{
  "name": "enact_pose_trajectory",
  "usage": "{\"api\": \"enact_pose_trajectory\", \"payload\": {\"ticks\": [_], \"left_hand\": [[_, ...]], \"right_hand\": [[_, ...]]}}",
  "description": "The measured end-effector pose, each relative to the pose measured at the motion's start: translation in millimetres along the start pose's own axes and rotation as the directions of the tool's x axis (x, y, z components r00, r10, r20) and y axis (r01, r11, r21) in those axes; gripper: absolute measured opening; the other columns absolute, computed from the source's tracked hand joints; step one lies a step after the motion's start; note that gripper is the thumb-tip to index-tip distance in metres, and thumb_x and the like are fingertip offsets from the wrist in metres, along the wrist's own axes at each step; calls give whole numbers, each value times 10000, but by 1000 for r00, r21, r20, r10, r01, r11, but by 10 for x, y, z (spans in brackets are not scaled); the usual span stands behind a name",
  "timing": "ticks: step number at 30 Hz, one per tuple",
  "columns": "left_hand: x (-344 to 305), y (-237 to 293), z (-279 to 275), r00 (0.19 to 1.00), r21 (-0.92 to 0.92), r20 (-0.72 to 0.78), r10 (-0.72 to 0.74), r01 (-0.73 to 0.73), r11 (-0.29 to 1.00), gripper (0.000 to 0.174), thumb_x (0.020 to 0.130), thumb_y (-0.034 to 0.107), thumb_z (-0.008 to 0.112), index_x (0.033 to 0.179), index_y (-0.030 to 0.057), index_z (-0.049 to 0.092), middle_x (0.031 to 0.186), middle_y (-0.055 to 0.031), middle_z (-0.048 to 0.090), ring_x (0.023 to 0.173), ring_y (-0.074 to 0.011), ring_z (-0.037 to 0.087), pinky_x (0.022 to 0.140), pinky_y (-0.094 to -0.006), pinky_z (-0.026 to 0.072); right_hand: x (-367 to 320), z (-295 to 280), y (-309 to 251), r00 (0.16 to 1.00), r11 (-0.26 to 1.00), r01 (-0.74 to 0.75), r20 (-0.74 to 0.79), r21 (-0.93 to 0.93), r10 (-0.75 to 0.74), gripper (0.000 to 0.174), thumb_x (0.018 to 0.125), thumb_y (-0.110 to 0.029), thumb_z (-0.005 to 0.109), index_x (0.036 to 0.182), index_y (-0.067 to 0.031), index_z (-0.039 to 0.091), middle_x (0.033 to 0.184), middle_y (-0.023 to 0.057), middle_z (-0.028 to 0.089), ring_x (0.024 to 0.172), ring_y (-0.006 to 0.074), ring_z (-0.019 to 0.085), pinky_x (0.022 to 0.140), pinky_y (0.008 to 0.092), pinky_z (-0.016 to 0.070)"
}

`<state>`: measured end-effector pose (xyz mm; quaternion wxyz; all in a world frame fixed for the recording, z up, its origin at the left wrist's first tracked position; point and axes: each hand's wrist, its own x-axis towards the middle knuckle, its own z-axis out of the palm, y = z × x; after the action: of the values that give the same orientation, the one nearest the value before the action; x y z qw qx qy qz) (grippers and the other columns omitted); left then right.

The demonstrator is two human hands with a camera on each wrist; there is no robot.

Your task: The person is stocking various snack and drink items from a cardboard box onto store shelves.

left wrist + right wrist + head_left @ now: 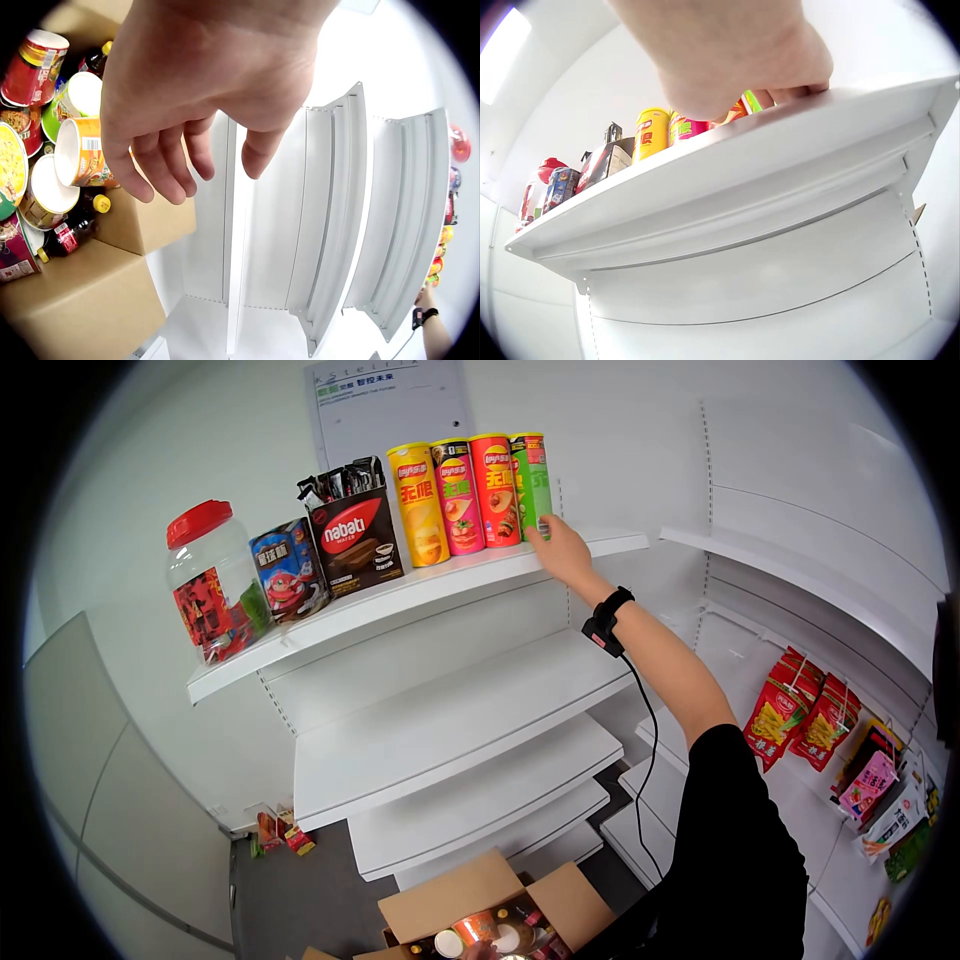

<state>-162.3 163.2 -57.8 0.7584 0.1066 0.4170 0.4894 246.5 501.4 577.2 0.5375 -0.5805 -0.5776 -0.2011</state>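
On the top shelf (pixel 400 592), my right hand (pixel 567 553) is at the lower right side of a green chip can (pixel 533 475), its fingers curled against it. That can stands upright at the right end of a row with red (pixel 495 490), pink (pixel 458 497) and yellow (pixel 418 505) cans. From below, in the right wrist view, my right hand (pixel 735 64) partly hides the green can (pixel 751 102). My left hand (pixel 202 82) hangs with relaxed, parted fingers and holds nothing, beside a cardboard box (pixel 90 300) of cup noodles (pixel 34 67) and dark bottles (pixel 67 236).
A nabati box (pixel 355 540), a blue can (pixel 289 570) and a red-lidded jar (pixel 215 585) stand further left on the top shelf. White shelves (pixel 460 720) lie below. Snack bags (pixel 785 705) hang at the right. A cable runs from my right wrist.
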Motion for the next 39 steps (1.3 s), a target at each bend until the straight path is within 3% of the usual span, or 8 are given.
{"api": "enact_pose_trajectory", "payload": {"ticks": [6, 12, 16, 17, 21, 28, 32, 39], "left_hand": [[-146, -33, -52, 1000, 14, -4, 12, -12, 1000, 278, 878, 338, 603, 1076, 143, 611, 1030, 1, 633, 928, -166, 579, 797, -350, 465], [-394, -89, -86, 1000, 37, -19, 16, -15, 999, 279, 879, 336, 599, 1081, 144, 609, 1051, 2, 638, 948, -162, 587, 808, -346, 461], [-667, -56, -66, 998, 85, 50, 33, -37, 996, 285, 875, 348, 600, 1089, 160, 615, 1037, 24, 644, 926, -138, 604, 784, -315, 477], [-703, -61, -32, 990, 26, 56, 128, -130, 991, 340, 891, 218, 550, 1135, -18, 576, 1079, -102, 636, 1014, -232, 586, 929, -378, 445], [-861, 21, -62, 986, 15, 83, 148, -149, 989, 347, 910, 243, 557, 1148, -8, 583, 1109, -119, 647, 1035, -222, 607, 923, -375, 470], [-1207, 94, -37, 991, 106, -118, 55, -42, 993, 248, 908, 280, 560, 1046, 80, 609, 1082, -7, 632, 905, -121, 574, 773, -281, 456], [-1116, -96, -359, 993, 66, -96, 73, -67, 996, 244, 890, 253, 586, 1042, 63, 609, 977, -34, 640, 830, -143, 591, 704, -290, 470], [-1114, -196, -525, 978, 65, -208, -32, 46, 997, 239, 900, 311, 595, 1006, 97, 611, 1012, -35, 640, 937, -170, 590, 827, -340, 469]], "right_hand": [[-9, 80, 140, 990, 991, 124, 71, -54, -120, 450, 902, -401, 487, 1177, -58, 584, 906, 147, 688, 941, 332, 617, 973, 446, 402], [-231, -106, 137, 959, 973, 230, 179, -28, -221, 371, 922, -326, 480, 1137, -48, 600, 1111, 137, 639, 1015, 332, 573, 1038, 476, 330], [-412, -83, 179, 951, 949, 309, 50, -65, -306, 374, 911, -300, 521, 1183, -49, 574, 1259, 147, 556, 1159, 343, 506, 1042, 462, 334], [-461, -81, 180, 946, 944, 325, 19, -61, -325, 390, 907, -301, 532, 1207, -54, 564, 1279, 150, 543, 1195, 345, 484, 1044, 457, 335], [-613, 82, 438, 907, 905, 417, -28, -83, -421, 487, 898, -340, 563, 1313, -91, 507, 1398, 141, 451, 1299, 334, 405, 1056, 412, 337], [-1361, -151, 221, 979, 976, 149, 118, 159, -168, 531, 903, -436, 538, 1330, -121, 505, 1459, 120, 387, 1337, 290, 374, 1073, 366, 319], [-1739, -196, 240, 971, 973, 95, 197, 209, -137, 522, 905, -424, 545, 1321, -111, 512, 1438, 119, 419, 1329, 287, 388, 1074, 358, 317], [-2796, -147, 281, 902, 907, -236, 425, 350, 70, 491, 908, -404, 565, 1247, -50, 570, 1303, 127, 557, 1236, 240, 493, 1027, 316, 355]]}}
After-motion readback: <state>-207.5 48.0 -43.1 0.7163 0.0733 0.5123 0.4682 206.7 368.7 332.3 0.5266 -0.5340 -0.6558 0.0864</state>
